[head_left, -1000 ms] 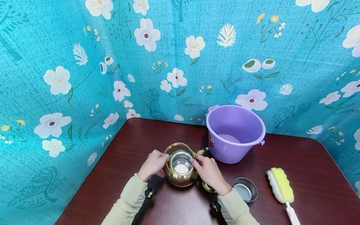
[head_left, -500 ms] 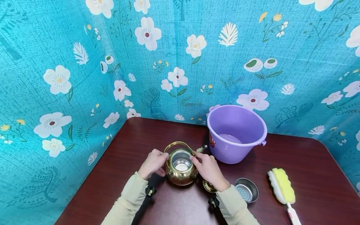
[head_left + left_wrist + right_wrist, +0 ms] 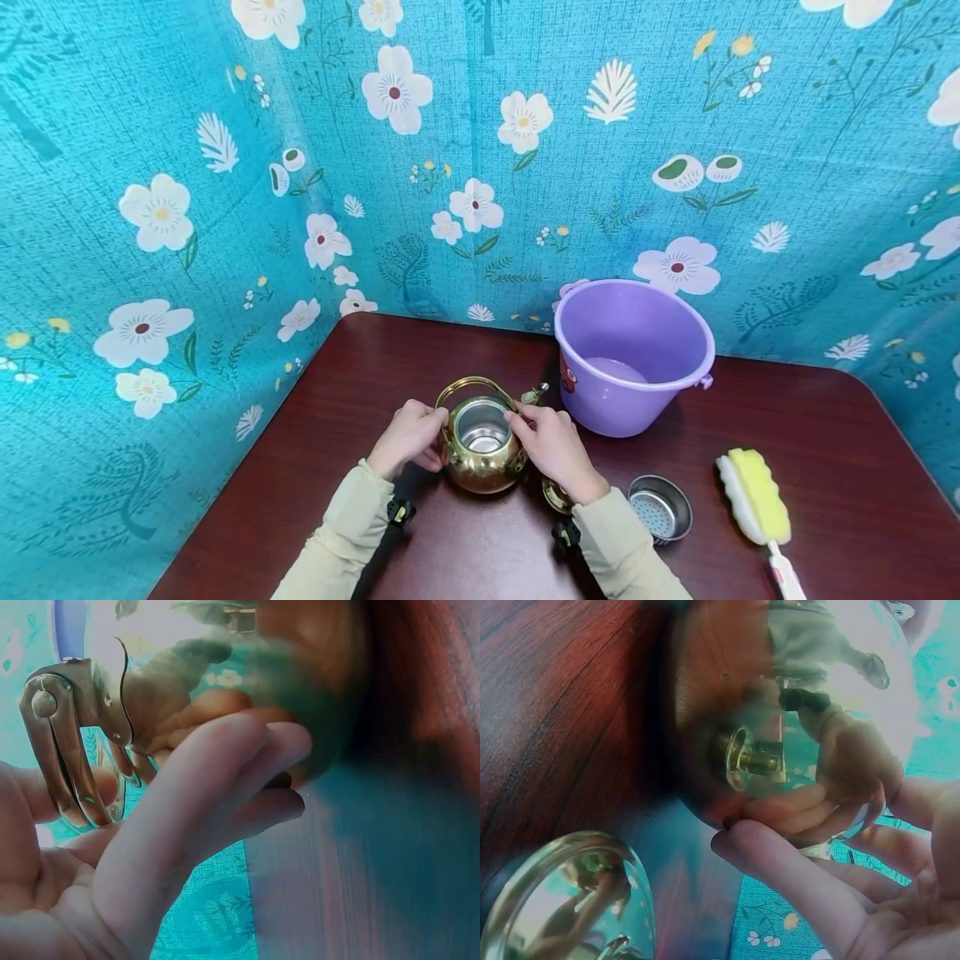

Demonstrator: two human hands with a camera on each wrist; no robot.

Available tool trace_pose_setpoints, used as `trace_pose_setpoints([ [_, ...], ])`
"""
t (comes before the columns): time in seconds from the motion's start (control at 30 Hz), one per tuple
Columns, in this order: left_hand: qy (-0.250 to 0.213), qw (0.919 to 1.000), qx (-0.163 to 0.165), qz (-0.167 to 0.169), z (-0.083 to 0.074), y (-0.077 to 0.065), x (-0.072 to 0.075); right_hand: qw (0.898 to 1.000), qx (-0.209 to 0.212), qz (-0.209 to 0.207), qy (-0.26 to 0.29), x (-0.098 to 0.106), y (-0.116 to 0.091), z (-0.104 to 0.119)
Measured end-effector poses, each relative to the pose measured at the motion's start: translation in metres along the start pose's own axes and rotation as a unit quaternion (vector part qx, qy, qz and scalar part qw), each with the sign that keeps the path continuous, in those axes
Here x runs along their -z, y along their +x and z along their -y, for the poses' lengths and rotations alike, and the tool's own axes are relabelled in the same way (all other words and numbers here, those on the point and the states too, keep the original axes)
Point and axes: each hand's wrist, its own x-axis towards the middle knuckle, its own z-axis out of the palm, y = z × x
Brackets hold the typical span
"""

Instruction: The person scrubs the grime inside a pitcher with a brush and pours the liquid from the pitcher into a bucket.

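A shiny gold teapot (image 3: 483, 454) with its top uncovered and its arched handle (image 3: 474, 382) raised is between both hands. My left hand (image 3: 411, 437) pinches the left lower end of the handle between thumb and forefinger. In the left wrist view, its other fingers (image 3: 225, 772) lie against the pot's body. On the spout side, my right hand (image 3: 555, 446) grips the right end of the handle near the rim. Its fingertips touch the rounded side in the right wrist view. The spout (image 3: 535, 394) points back right, partly hidden by that hand. Below the right hand lies a gold lid (image 3: 570, 900).
A purple bucket (image 3: 622, 404) stands close behind the spout. Right of the right forearm sits a round metal strainer (image 3: 660, 508). Farther right lies a yellow-and-white sponge brush (image 3: 753, 496). A flowered turquoise cloth (image 3: 450, 125) hangs behind the dark red table (image 3: 367, 358).
The teapot has shifted slightly backward, and its spout has moved a little left, away from the bucket. Both hands keep their grip. The head view has turned slightly.
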Motion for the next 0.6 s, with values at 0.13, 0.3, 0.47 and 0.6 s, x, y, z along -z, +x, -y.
trace_pose_setpoints([
  [0.13, 0.003, 0.9999, -0.002, 0.01, -0.0001, 0.0016, 0.0008, 1.0, -0.005, -0.002, -0.002, 0.0001, 0.0006, 0.0001],
  [0.3, 0.016, 0.9998, -0.003, 0.012, 0.0009, 0.0032, 0.0024, 1.0, -0.014, 0.0, 0.005, 0.0001, 0.0014, 0.0],
  [0.47, 0.031, 0.9994, -0.002, 0.013, 0.0041, 0.0013, 0.002, 1.0, -0.023, 0.004, -0.001, 0.0006, 0.0007, -0.001],
  [0.6, 0.035, 0.9991, -0.004, 0.022, 0.0056, -0.0013, 0.002, 1.0, -0.03, 0.006, -0.002, 0.0064, -0.0007, 0.0002],
])
